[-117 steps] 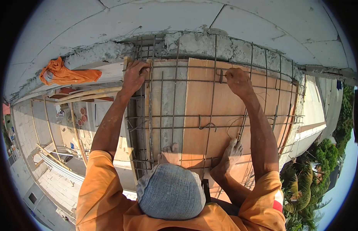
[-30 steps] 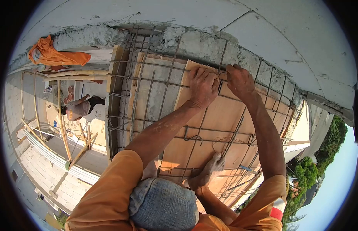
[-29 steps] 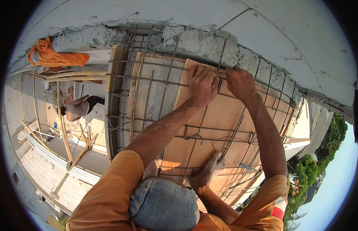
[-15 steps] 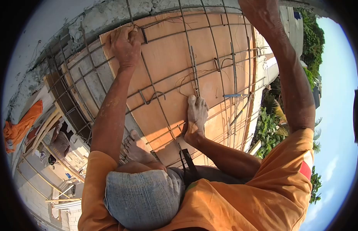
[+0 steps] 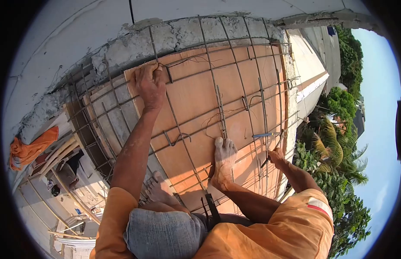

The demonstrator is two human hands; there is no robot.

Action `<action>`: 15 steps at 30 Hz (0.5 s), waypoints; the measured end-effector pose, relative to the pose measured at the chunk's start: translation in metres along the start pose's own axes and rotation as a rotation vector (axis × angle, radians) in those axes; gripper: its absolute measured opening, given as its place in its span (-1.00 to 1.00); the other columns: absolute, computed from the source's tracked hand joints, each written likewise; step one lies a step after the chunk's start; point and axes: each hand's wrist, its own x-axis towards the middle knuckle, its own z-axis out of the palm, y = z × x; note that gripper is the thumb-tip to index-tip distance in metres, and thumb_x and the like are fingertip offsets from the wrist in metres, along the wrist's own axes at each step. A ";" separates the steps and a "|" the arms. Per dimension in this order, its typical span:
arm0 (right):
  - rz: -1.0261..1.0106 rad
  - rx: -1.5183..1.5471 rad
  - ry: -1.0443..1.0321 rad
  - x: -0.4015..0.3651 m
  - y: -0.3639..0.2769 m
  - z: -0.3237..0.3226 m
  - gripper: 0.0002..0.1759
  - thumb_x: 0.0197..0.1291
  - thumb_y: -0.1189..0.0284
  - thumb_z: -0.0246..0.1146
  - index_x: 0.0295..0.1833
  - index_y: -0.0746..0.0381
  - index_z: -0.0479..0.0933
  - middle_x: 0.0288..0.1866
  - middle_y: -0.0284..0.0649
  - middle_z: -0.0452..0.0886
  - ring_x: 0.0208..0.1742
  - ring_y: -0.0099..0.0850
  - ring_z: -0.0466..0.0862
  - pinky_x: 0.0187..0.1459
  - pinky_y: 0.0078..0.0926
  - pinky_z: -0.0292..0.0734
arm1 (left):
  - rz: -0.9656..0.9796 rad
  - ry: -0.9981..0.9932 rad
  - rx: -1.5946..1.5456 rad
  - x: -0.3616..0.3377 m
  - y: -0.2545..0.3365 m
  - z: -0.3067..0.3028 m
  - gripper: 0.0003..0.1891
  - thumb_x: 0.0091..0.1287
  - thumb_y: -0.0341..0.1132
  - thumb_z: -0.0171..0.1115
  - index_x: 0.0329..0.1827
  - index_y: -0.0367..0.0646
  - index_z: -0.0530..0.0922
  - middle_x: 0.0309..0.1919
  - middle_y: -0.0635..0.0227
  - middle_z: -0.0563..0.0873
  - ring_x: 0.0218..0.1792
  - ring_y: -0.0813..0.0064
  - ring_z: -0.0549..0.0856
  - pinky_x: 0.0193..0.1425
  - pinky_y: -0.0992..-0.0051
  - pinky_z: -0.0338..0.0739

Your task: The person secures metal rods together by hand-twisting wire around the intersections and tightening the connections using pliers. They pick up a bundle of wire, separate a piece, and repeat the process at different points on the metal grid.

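My left hand (image 5: pixel 151 88) is closed on a thin steel rebar (image 5: pixel 154 45) near the back edge of the mat, where bars cross. At the right side of the grid, my right hand (image 5: pixel 276 157) closes around a hand tool with a dark grip (image 5: pixel 265 162). Just above that hand lies a blue bar (image 5: pixel 261 135), which may belong to the same tool. Beneath the rebar grid is an orange-brown plywood sheet (image 5: pixel 191 97). Loose tie wire (image 5: pixel 213 118) curls over the grid's middle.
My bare feet (image 5: pixel 225 159) are on the plywood among the bars. Rough concrete (image 5: pixel 187 34) runs along the back. An orange cloth (image 5: pixel 34 146) hangs at left above a lower area with wooden poles (image 5: pixel 75 196). Trees (image 5: pixel 334 151) stand beyond the right edge.
My right hand has come down from the upper right to the tool at the grid's right side. My left hand stays on the bar. The view has tilted slightly.
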 end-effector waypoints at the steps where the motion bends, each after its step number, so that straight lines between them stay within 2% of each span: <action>1: 0.017 -0.017 0.024 -0.001 0.003 0.000 -0.21 -0.61 0.60 0.26 0.01 0.24 0.27 -0.18 -0.07 0.36 -0.07 -0.12 0.42 -0.10 -0.27 0.35 | -0.009 0.007 -0.001 0.002 0.006 0.001 -0.86 0.16 -0.38 0.27 -0.25 -0.20 0.62 -0.26 0.25 0.69 -0.08 0.16 0.58 0.23 0.17 0.28; 4: 0.052 -0.063 0.059 0.001 0.010 0.011 -0.21 -0.59 0.56 0.33 0.00 0.20 0.27 -0.16 -0.09 0.36 -0.04 -0.14 0.43 -0.06 -0.29 0.37 | -0.034 -0.036 0.025 -0.001 -0.004 0.006 -0.83 0.18 -0.36 0.27 -0.21 -0.24 0.62 -0.19 0.20 0.68 0.00 0.09 0.57 0.25 0.16 0.27; 6: 0.040 0.078 -0.046 -0.002 0.005 -0.007 -0.21 -0.62 0.64 0.14 0.02 0.32 0.20 -0.13 0.08 0.28 -0.03 0.00 0.36 -0.01 -0.18 0.29 | -0.045 -0.068 0.019 -0.002 -0.004 0.006 -0.79 0.20 -0.34 0.26 -0.15 -0.25 0.61 -0.13 0.15 0.67 0.05 0.03 0.54 0.25 0.14 0.26; 13: 0.016 0.032 0.092 -0.004 0.011 0.008 -0.18 -0.65 0.64 0.20 0.01 0.31 0.20 -0.14 0.06 0.29 -0.03 -0.02 0.38 0.01 -0.18 0.30 | -0.010 -0.075 0.059 -0.003 -0.006 0.009 -0.78 0.24 -0.32 0.25 -0.15 -0.29 0.58 -0.14 0.13 0.67 0.03 0.03 0.54 0.24 0.10 0.27; 15: -0.032 0.061 0.087 -0.005 0.008 -0.010 -0.30 -0.47 0.61 0.26 -0.01 0.28 0.23 -0.18 0.01 0.34 -0.08 -0.03 0.43 -0.07 -0.21 0.37 | -0.019 -0.088 0.061 -0.002 -0.005 0.006 -0.79 0.25 -0.32 0.24 -0.17 -0.29 0.58 -0.15 0.13 0.67 0.02 0.03 0.55 0.24 0.11 0.27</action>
